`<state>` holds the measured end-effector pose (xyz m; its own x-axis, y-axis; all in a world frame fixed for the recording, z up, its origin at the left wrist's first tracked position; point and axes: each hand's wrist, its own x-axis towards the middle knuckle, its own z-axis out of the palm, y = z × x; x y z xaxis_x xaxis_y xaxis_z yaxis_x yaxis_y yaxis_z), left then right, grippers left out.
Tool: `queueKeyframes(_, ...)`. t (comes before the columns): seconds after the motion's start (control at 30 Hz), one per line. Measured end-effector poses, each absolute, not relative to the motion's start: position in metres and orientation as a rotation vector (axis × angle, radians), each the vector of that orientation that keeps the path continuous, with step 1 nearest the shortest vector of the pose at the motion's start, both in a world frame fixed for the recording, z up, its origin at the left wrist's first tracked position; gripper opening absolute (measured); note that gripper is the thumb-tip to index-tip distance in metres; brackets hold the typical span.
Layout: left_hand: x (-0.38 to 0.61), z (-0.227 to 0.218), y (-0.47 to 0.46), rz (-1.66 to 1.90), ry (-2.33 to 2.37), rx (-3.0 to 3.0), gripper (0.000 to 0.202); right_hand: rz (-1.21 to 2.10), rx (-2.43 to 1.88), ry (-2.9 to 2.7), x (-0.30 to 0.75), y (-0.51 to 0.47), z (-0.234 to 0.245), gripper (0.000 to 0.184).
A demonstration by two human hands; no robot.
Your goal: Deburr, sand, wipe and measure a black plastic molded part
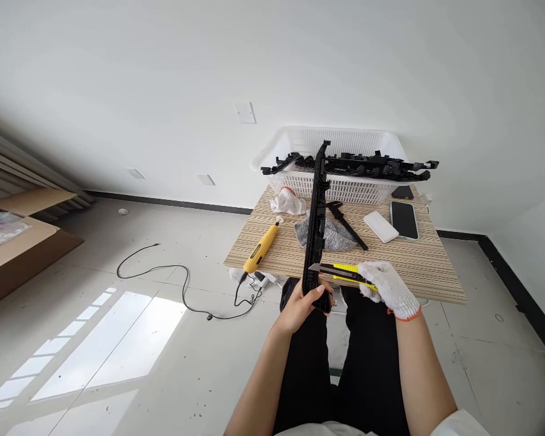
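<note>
My bare left hand [300,307] grips the lower end of a long black plastic strip [317,224], which points up and away over the table. A white knit glove with an orange cuff covers my right hand [386,286]. It is closed around a yellow and black utility knife [345,272], whose blade is out and points left. The blade tip lies at the strip's edge, just above my left hand; whether it touches I cannot tell. Behind the strip lie a grey cloth [338,236] and a black caliper [352,229].
A white plastic basket [336,189] with more black strips [381,168] stands at the table's back. On the table [418,272] are a yellow rotary tool [261,248], a white glove [288,201], a white block [381,226] and a phone [404,220]. A black cable [186,284] trails across the floor.
</note>
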<state>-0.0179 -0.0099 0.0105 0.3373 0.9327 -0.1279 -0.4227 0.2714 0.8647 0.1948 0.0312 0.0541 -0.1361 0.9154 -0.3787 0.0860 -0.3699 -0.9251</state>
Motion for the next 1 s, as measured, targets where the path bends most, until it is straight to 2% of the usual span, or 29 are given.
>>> queueKeyframes(0.13,-0.018,0.0089,-0.01,1.047,0.723,0.849,0.052,1.442,-1.409,-0.982,0.1963,0.0312,0.051,0.044)
queueKeyframes(0.27,-0.0178,0.0103,-0.0105,1.047,0.733,0.85,0.047,1.538,-1.433,-1.166,0.198,0.0316,0.048,0.047)
queueKeyframes(0.43,-0.0175,0.0112,-0.0103,1.049,0.739,0.852,0.056,1.409,-1.413,-0.928,0.1949,0.0332,0.0514,0.051)
queueKeyframes(0.6,-0.0169,0.0108,-0.0107,1.049,0.758,0.846,0.051,1.446,-1.463,-1.003,0.1934,0.0336,0.0522,0.047)
queueKeyframes(0.67,-0.0166,0.0115,-0.0111,1.049,0.764,0.845,0.054,1.378,-1.442,-0.925,0.1936,0.0335,0.0511,0.048)
queueKeyframes(0.8,-0.0164,0.0134,-0.0113,1.042,0.781,0.839,0.049,1.489,-1.428,-1.104,0.1951,0.0326,0.05,0.05)
queueKeyframes(0.93,-0.0169,0.0147,-0.011,1.036,0.755,0.846,0.05,1.389,-1.42,-0.975,0.1953,0.0314,0.051,0.056)
queueKeyframes(1.0,-0.0173,0.0153,-0.0112,1.031,0.763,0.846,0.048,1.448,-1.405,-1.064,0.1947,0.0314,0.0516,0.055)
